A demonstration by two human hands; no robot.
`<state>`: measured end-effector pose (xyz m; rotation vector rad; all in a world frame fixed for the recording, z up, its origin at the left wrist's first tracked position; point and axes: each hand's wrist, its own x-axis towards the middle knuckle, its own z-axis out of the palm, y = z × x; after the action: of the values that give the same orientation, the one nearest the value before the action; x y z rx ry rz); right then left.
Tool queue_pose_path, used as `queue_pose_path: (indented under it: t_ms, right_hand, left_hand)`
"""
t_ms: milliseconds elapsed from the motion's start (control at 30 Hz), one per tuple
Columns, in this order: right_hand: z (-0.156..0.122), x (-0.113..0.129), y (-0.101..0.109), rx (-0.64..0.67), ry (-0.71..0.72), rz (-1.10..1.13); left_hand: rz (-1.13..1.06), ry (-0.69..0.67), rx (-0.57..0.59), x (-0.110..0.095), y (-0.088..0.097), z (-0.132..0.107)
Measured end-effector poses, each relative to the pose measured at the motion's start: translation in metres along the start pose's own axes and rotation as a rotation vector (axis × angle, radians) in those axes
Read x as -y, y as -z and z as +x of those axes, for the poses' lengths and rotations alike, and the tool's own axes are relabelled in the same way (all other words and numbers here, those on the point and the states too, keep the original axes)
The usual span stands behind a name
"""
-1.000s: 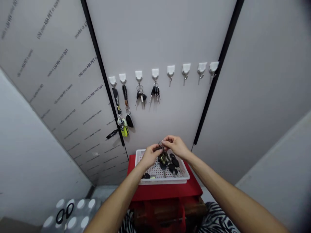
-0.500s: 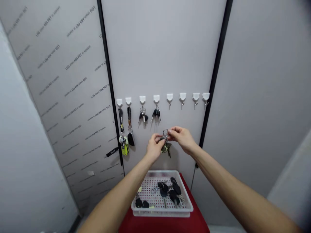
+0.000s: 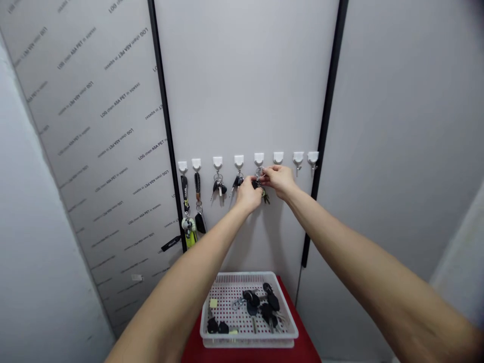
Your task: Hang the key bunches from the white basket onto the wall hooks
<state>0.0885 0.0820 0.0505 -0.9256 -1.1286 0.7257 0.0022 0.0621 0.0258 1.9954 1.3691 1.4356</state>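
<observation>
A bunch of keys [image 3: 265,197] on a metal ring hangs between my two hands, just below a white wall hook [image 3: 259,159]. My left hand [image 3: 249,194] is closed on the keys from the left, its fingers hiding part of them. My right hand [image 3: 279,179] pinches the ring at the top, close to the hook; whether the ring touches the hook I cannot tell. Left of my hands, a key bunch [image 3: 238,180] hangs on the neighbouring hook, partly behind my left fingers. Another key bunch [image 3: 219,187] hangs one hook farther left.
A black strap with charms [image 3: 188,226] and a strap with a black fob [image 3: 198,197] hang at the far left. Bare hooks [image 3: 298,158] continue to the right. Below, a white perforated basket [image 3: 247,341] with several keys stands on a red surface [image 3: 302,333].
Both hands have moved up with the key bunch, from well below the row of hooks to just under one of them. The view has shifted slightly.
</observation>
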Motion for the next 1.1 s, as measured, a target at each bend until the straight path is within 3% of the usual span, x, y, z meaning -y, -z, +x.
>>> queue_pose_path:
  t_ms: [200, 333, 400, 533, 633, 867, 1100]
  right_hand:
    - [0.0, -0.016, 0.005, -0.079, 0.06, -0.087]
    - [-0.03, -0.055, 0.027, -0.145, 0.252, -0.278]
    - [-0.06, -0.087, 0.04, -0.019, 0.24, -0.42]
    - [-0.127, -0.152, 0.06, 0.449, 0.037, -0.765]
    - [-0.158, -0.183, 0.065, 0.612, -0.001, -0.995]
    - [-0.175, -0.203, 0.049, 0.648, 0.012, -1.179]
    - [-0.178, -0.212, 0.044, 0.639, 0.011, -1.273]
  left_hand:
    - [-0.036, -0.094, 0.035, 0.019, -0.003, -0.014]
    - [-0.08, -0.126, 0.093, 0.06, -0.014, -0.053]
    - [-0.065, -0.077, 0.158, 0.09, -0.024, -0.083]
    - [0.075, 0.112, 0.338, 0.142, -0.042, -0.141]
    - [0.22, 0.177, 0.444, 0.165, -0.051, -0.165]
    - [0.446, 0.163, 0.494, 0.19, -0.057, -0.179]
    - [0.581, 0.264, 0.522, 0.189, -0.054, -0.18]
